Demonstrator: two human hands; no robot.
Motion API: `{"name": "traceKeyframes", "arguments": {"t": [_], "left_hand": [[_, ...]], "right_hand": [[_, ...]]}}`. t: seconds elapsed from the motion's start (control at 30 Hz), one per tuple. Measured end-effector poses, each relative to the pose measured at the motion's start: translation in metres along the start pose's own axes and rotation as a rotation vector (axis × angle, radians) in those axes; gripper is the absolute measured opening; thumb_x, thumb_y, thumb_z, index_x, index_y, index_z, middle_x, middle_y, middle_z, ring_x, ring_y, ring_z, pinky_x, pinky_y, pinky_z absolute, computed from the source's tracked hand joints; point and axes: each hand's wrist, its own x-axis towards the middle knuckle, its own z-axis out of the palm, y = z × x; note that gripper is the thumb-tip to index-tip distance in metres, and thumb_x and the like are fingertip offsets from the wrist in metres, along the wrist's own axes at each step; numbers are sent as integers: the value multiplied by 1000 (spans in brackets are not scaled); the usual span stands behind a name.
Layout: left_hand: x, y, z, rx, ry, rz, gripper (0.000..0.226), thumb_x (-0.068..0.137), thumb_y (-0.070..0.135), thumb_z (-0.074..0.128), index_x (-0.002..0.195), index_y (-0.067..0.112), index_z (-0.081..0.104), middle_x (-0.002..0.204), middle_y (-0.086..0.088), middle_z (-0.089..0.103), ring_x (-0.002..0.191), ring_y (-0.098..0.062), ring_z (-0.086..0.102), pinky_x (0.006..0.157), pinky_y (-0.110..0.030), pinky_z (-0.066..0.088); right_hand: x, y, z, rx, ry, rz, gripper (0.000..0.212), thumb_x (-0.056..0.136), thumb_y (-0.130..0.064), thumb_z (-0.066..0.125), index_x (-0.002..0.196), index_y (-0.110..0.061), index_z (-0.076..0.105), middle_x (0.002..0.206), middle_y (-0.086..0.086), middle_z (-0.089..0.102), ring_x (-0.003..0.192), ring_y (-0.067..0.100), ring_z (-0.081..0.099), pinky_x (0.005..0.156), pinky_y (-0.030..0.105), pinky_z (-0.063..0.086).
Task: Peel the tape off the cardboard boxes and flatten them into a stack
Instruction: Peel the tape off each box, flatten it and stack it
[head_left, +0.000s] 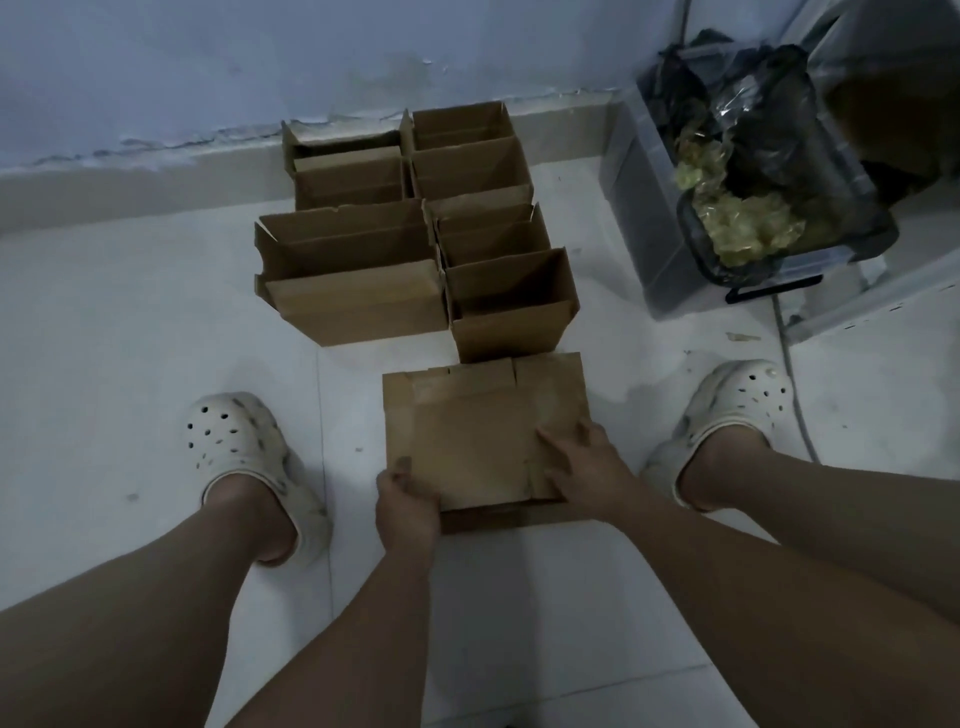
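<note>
A flattened brown cardboard box (478, 431) lies on the white floor between my feet, on top of another flat piece whose edge shows at its near side. My left hand (404, 506) grips its near left corner with curled fingers. My right hand (584, 462) rests on its near right part, fingers spread flat on the cardboard. Beyond it stand several open cardboard boxes (415, 249) in two rows reaching to the wall. I see no tape on the flattened box.
A clear plastic bin (654, 228) lined with a black bag holds crumpled yellowish tape at the right. A cable (795, 384) runs along the floor by my right shoe (727, 410). My left shoe (249, 457) is at the left. The wall skirting runs behind the boxes.
</note>
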Motion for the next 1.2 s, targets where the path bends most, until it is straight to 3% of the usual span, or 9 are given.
{"name": "traceKeyframes", "arguments": {"t": [0.17, 0.27, 0.4, 0.53, 0.63, 0.8, 0.9, 1.03, 1.2], "left_hand": [[-6, 1, 15, 813, -369, 486, 70, 91, 24, 52, 148, 40, 16, 159, 1, -4, 144, -34, 3, 114, -49, 12], [-6, -9, 21, 1008, -569, 497, 67, 91, 24, 49, 150, 29, 18, 159, 0, 8, 144, -32, 8, 116, -49, 12], [-2, -20, 17, 1012, -584, 457, 67, 91, 19, 44, 151, 27, 15, 160, 2, 6, 145, -31, 8, 114, -49, 20], [-6, -11, 18, 1047, -612, 399, 60, 92, 19, 42, 149, 23, 23, 160, 2, 5, 144, -33, 9, 115, -48, 20], [-14, 12, 25, 1113, -570, 472, 45, 92, 17, 40, 137, 8, 42, 148, -16, 31, 135, -34, 27, 111, -43, 27], [-24, 56, 33, 817, -415, 614, 39, 96, 27, 38, 131, 15, 52, 133, -12, 44, 123, -33, 39, 101, -39, 36], [-19, 70, 37, 688, -425, 615, 35, 96, 22, 40, 125, 10, 55, 127, -12, 50, 113, -32, 49, 94, -35, 42], [-17, 73, 38, 285, -465, 315, 30, 94, 19, 47, 117, 8, 61, 117, -12, 62, 107, -29, 56, 91, -35, 47], [-26, 58, 30, 34, -450, 69, 17, 92, 10, 48, 98, 15, 63, 105, -11, 66, 93, -25, 60, 86, -31, 46]], "right_hand": [[10, -17, 23, -419, -198, -28, 69, 92, -37, 48, 149, -41, 9, 160, 4, -9, 145, 37, 2, 112, 57, 12], [11, -23, 38, -517, -222, -16, 62, 90, -25, 46, 146, -32, 23, 156, 2, 12, 139, 36, 17, 109, 52, 19], [20, -30, 27, -479, -270, 3, 47, 92, -23, 45, 138, -17, 39, 145, 10, 33, 131, 36, 32, 105, 50, 28], [31, -57, -4, -208, 166, -41, 28, 93, -16, 45, 117, -12, 58, 154, 14, 16, 131, 37, 34, 104, 44, 34], [37, -79, -35, -176, 487, -171, 5, 89, -19, 52, 87, -22, 55, 157, 0, -3, 110, 28, 48, 84, 38, 45], [56, -96, -77, -221, 401, -130, 13, 88, -16, 58, 93, -26, 65, 157, -13, -15, 96, 18, 51, 83, 34, 49], [65, -96, -86, -155, 236, -50, 31, 89, -10, 57, 119, -20, 59, 159, -2, 4, 109, 22, 53, 97, 39, 48], [63, -93, -94, 58, 243, 46, 44, 91, -6, 53, 134, -6, 41, 136, 8, 39, 100, 26, 58, 90, 35, 50], [41, -80, -97, 280, 508, 107, 28, 91, -8, 51, 119, -5, 54, 105, 2, 53, 83, 17, 56, 70, 26, 45]]}}
